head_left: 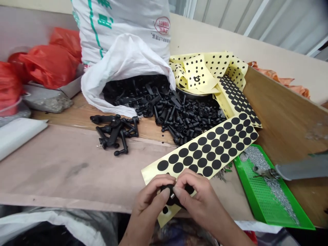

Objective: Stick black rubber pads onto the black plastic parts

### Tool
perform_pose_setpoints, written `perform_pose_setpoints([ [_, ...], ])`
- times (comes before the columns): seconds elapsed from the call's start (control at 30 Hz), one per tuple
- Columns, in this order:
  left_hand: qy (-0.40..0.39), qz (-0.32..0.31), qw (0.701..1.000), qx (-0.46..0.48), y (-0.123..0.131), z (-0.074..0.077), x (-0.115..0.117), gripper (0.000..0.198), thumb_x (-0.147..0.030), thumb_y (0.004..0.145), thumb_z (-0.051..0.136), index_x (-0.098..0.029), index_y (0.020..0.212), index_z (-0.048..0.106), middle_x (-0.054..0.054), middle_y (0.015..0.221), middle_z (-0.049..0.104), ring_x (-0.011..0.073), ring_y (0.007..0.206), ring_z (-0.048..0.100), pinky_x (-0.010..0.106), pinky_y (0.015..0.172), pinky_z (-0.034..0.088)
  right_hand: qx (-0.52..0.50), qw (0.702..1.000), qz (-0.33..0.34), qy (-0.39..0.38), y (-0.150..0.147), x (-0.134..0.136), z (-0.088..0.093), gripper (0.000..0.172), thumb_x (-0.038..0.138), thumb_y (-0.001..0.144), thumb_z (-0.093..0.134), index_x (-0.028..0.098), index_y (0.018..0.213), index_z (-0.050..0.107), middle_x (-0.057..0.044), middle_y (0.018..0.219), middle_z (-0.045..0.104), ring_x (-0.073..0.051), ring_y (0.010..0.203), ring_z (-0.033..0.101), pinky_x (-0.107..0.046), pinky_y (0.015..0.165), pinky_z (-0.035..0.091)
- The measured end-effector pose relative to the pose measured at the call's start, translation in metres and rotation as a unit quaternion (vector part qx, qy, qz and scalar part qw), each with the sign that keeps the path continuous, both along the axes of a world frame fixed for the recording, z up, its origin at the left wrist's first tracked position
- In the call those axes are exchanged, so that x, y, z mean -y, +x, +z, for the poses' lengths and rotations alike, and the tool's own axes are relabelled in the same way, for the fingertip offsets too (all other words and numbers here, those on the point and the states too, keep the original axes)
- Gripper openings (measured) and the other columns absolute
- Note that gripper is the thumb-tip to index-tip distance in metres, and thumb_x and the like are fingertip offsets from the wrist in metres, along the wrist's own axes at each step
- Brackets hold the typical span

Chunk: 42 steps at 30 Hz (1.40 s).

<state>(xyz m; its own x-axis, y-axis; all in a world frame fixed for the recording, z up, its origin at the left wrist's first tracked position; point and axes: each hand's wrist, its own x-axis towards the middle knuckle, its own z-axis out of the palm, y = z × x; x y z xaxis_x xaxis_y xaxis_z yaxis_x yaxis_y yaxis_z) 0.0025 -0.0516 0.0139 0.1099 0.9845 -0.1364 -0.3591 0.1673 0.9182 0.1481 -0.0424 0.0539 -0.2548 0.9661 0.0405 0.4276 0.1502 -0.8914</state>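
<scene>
My left hand (153, 196) and my right hand (196, 194) meet near the table's front edge. Their thumbs and fingertips pinch a small black part (167, 200) with a short shiny metal pin at its middle; the fingers hide most of its shape. Beneath both hands lies a cream sheet (153, 171) bearing rows of black round stickers, which runs up toward the right. To the left of the sheet is a small heap of black plastic arms (115, 133), some with metal pins sticking out.
A white woven sack (125, 58) lies open, spilling black parts (164, 109) across the table. Dotted yellow backing sheets (197, 71) rest behind the pile. At right, a grey cylindrical tool (299, 169) reaches over a green tray (252, 191) of tiny metal pieces. Red bags (51, 65) stand at left.
</scene>
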Motion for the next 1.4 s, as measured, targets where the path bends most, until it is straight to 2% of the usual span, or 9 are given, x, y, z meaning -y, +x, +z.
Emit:
perform_pose_setpoints([
  [0.27,0.023,-0.023,0.997,-0.065,-0.005,-0.002,-0.002,0.007,-0.026,0.078,0.065,-0.023,0.076,0.071,0.005,0.098,0.066,0.0199,0.094,0.059,0.023,0.080,0.046,-0.007,1.000,0.010,-0.020,0.000,-0.002,0.000,0.017,0.014,0.079,0.053,0.019,0.063,0.052,0.001,0.069,0.054,-0.012,0.067,0.051,-0.024,0.062,0.039],
  [0.47,0.023,-0.020,0.998,-0.062,-0.010,-0.001,0.000,0.012,-0.029,0.078,0.064,-0.022,0.071,0.072,0.007,0.099,0.065,0.0216,0.094,0.058,0.025,0.077,0.046,-0.166,0.971,0.037,-0.167,0.010,-0.010,-0.011,0.024,0.032,0.080,0.059,0.016,0.063,0.065,-0.003,0.075,0.059,-0.014,0.072,0.054,-0.025,0.065,0.041],
  [0.6,0.016,-0.001,0.999,-0.042,-0.013,0.001,0.003,0.012,-0.029,0.076,0.066,-0.021,0.068,0.071,0.006,0.100,0.064,0.0205,0.090,0.058,0.023,0.069,0.046,-0.199,0.958,-0.019,-0.205,0.012,-0.010,-0.015,0.025,0.036,0.081,0.059,0.015,0.071,0.066,-0.002,0.070,0.059,-0.014,0.069,0.055,-0.026,0.067,0.043],
  [0.73,-0.012,0.014,0.999,-0.038,-0.014,-0.001,0.002,0.014,-0.031,0.076,0.066,-0.020,0.068,0.070,0.007,0.106,0.062,0.0225,0.093,0.058,0.024,0.067,0.047,-0.145,0.977,0.005,-0.154,0.005,-0.003,-0.012,0.021,0.034,0.079,0.062,0.017,0.091,0.063,-0.002,0.082,0.060,-0.015,0.076,0.056,-0.027,0.070,0.045],
  [0.9,0.038,0.017,0.997,-0.061,-0.011,-0.004,0.004,0.013,-0.027,0.081,0.061,-0.021,0.076,0.071,0.006,0.114,0.059,0.0222,0.111,0.053,0.029,0.092,0.043,-0.030,0.995,0.073,-0.055,-0.005,0.005,-0.013,0.018,0.030,0.088,0.051,0.022,0.102,0.060,-0.003,0.096,0.062,-0.017,0.088,0.057,-0.025,0.079,0.045],
  [1.07,0.068,0.036,0.996,-0.038,-0.007,0.002,0.012,0.012,-0.022,0.080,0.059,-0.018,0.077,0.070,0.009,0.112,0.059,0.0218,0.104,0.057,0.035,0.094,0.044,0.016,0.995,0.099,-0.029,-0.004,0.008,-0.029,0.028,0.032,0.094,0.040,0.026,0.117,0.056,-0.004,0.110,0.064,-0.019,0.102,0.060,-0.022,0.084,0.049],
  [1.23,0.084,0.064,0.994,-0.018,-0.004,0.003,0.013,0.010,-0.017,0.077,0.061,-0.015,0.078,0.070,0.013,0.109,0.062,0.0232,0.103,0.060,0.036,0.092,0.046,0.021,0.989,0.148,0.013,0.000,0.007,-0.048,0.032,0.032,0.094,0.038,0.029,0.120,0.059,-0.002,0.113,0.067,-0.021,0.104,0.064,-0.023,0.082,0.055],
  [1.33,0.103,0.031,0.993,-0.041,-0.025,0.017,0.015,0.010,-0.019,0.076,0.061,-0.015,0.078,0.070,0.013,0.108,0.065,0.0223,0.097,0.063,0.032,0.084,0.050,0.037,0.983,0.177,0.023,0.008,0.006,-0.044,0.032,0.032,0.093,0.042,0.031,0.119,0.060,-0.001,0.117,0.065,-0.022,0.107,0.062,-0.027,0.085,0.055],
  [1.4,0.116,-0.004,0.986,-0.124,-0.054,0.034,0.025,0.012,-0.021,0.078,0.059,-0.017,0.075,0.070,0.010,0.104,0.068,0.0211,0.092,0.065,0.029,0.079,0.052,0.057,0.989,0.137,0.017,0.019,0.005,-0.032,0.031,0.033,0.092,0.044,0.030,0.120,0.058,-0.002,0.117,0.065,-0.022,0.108,0.062,-0.026,0.084,0.054],
])
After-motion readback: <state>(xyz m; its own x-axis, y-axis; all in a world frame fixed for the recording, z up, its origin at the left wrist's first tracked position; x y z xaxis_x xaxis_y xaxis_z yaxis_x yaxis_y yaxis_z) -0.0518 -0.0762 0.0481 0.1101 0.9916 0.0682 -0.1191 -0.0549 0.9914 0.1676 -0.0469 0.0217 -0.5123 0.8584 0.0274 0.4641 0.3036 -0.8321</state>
